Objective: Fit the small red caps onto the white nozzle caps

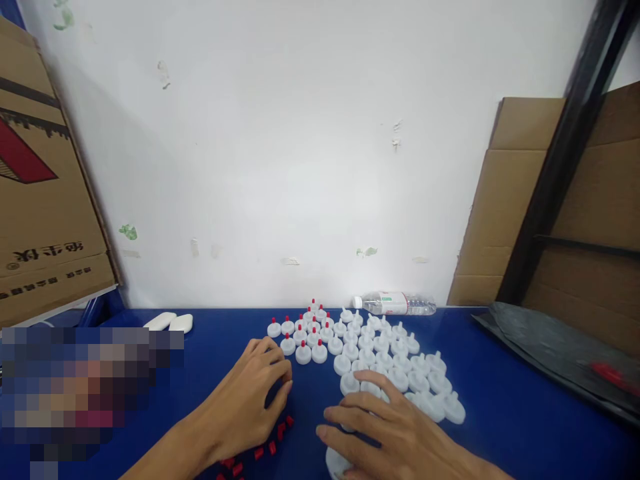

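Note:
On the blue table (500,413) stand several white nozzle caps (400,363), and a smaller group with red tips (305,330) lies to their left. Small loose red tips (273,443) lie near the front edge. My left hand (250,397) rests palm down with its fingers curled, just in front of the red-tipped caps; whatever is under it is hidden. My right hand (385,427) lies over the nearest white caps with its fingers spread, and a white cap (336,463) shows under its palm.
A clear water bottle (395,303) lies against the white wall behind the caps. Two white oblong pieces (170,323) lie at the back left. Cardboard boxes (45,200) stand left and right. A black metal frame (565,167) and a dark sheet (555,347) sit at the right.

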The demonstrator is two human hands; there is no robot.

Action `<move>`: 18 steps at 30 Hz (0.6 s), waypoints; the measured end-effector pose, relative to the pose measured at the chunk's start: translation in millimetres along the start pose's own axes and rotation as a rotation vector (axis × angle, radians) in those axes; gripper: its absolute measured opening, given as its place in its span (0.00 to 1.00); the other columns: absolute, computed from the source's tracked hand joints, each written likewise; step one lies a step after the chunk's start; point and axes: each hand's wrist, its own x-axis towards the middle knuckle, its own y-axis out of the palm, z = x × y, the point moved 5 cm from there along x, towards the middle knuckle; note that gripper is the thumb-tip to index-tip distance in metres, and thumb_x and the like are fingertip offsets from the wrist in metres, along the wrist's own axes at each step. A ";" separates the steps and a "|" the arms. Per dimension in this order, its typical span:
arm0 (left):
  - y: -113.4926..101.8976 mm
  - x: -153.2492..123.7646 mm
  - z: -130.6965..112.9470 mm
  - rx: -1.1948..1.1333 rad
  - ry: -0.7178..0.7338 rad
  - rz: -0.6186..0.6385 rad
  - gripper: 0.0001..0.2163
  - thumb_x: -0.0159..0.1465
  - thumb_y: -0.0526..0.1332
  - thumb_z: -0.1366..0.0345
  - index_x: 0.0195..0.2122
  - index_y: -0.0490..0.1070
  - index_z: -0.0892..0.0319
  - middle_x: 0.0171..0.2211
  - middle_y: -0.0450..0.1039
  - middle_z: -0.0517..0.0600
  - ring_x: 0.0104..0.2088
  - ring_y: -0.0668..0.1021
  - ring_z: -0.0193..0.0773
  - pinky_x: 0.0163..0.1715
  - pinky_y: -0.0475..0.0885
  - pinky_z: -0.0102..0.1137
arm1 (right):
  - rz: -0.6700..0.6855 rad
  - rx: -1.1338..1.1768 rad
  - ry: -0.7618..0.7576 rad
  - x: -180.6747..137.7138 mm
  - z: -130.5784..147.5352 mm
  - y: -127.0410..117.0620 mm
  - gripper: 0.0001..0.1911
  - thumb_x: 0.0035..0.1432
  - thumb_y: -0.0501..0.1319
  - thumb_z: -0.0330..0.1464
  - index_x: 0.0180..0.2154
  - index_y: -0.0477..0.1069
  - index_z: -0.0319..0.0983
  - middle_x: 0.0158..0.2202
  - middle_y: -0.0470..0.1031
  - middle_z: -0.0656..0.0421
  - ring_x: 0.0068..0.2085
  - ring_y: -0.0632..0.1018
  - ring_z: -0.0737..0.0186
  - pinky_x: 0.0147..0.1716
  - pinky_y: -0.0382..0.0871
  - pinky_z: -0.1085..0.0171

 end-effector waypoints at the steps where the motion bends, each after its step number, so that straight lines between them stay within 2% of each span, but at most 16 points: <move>1: 0.0 0.2 0.0 -0.007 0.001 0.002 0.09 0.71 0.53 0.70 0.34 0.70 0.58 0.36 0.73 0.49 0.42 0.71 0.42 0.47 0.67 0.41 | 0.012 -0.010 -0.034 0.0 1.5 2.4 0.14 0.70 0.61 0.41 0.52 0.74 0.41 0.47 0.82 0.62 0.47 0.79 0.68 0.69 0.51 0.58; 4: -0.4 1.9 2.8 -0.024 -0.008 -0.017 0.10 0.73 0.51 0.69 0.38 0.72 0.57 0.39 0.74 0.50 0.44 0.72 0.42 0.47 0.70 0.42 | 0.020 0.000 -0.077 0.0 3.6 5.4 0.12 0.72 0.59 0.38 0.52 0.75 0.41 0.50 0.81 0.65 0.49 0.78 0.69 0.70 0.47 0.59; 7: 0.5 2.4 8.0 -0.013 -0.026 -0.071 0.11 0.73 0.51 0.70 0.49 0.72 0.57 0.47 0.74 0.52 0.49 0.72 0.44 0.50 0.72 0.44 | 0.020 0.028 -0.077 0.5 5.8 3.6 0.10 0.72 0.59 0.34 0.52 0.74 0.46 0.51 0.81 0.67 0.49 0.78 0.71 0.70 0.48 0.59; 9: 4.0 0.4 10.6 0.009 -0.030 -0.091 0.15 0.74 0.51 0.69 0.59 0.68 0.56 0.55 0.71 0.55 0.57 0.70 0.46 0.56 0.71 0.48 | 0.023 0.040 -0.085 0.9 7.6 1.9 0.10 0.72 0.59 0.34 0.52 0.74 0.48 0.50 0.81 0.67 0.48 0.78 0.72 0.69 0.52 0.59; 11: 10.1 -2.9 11.9 0.042 -0.029 -0.080 0.20 0.75 0.49 0.69 0.66 0.61 0.52 0.65 0.64 0.55 0.65 0.63 0.49 0.62 0.66 0.54 | 0.011 0.043 -0.102 1.3 9.4 0.4 0.08 0.72 0.60 0.34 0.50 0.74 0.47 0.49 0.81 0.67 0.48 0.78 0.71 0.68 0.53 0.60; 13: 17.5 -6.3 12.3 0.075 -0.021 -0.034 0.23 0.76 0.48 0.68 0.70 0.53 0.48 0.71 0.56 0.52 0.70 0.58 0.51 0.64 0.63 0.59 | 0.001 0.032 -0.104 1.7 9.8 0.6 0.06 0.71 0.61 0.33 0.47 0.75 0.46 0.49 0.81 0.67 0.49 0.77 0.71 0.69 0.51 0.60; 15: 23.4 -8.5 11.1 0.093 0.011 0.026 0.24 0.76 0.48 0.67 0.72 0.48 0.47 0.72 0.53 0.50 0.71 0.57 0.51 0.63 0.64 0.59 | -0.011 0.009 -0.092 1.7 9.1 2.3 0.04 0.70 0.62 0.32 0.44 0.76 0.45 0.49 0.81 0.67 0.49 0.77 0.71 0.70 0.50 0.60; 18: 20.4 -7.4 8.8 0.090 0.055 -0.009 0.26 0.74 0.48 0.72 0.71 0.51 0.48 0.69 0.61 0.51 0.69 0.61 0.48 0.62 0.68 0.53 | -0.033 -0.018 -0.042 -0.2 5.5 6.3 0.03 0.69 0.63 0.31 0.43 0.76 0.44 0.49 0.80 0.65 0.49 0.78 0.69 0.69 0.53 0.59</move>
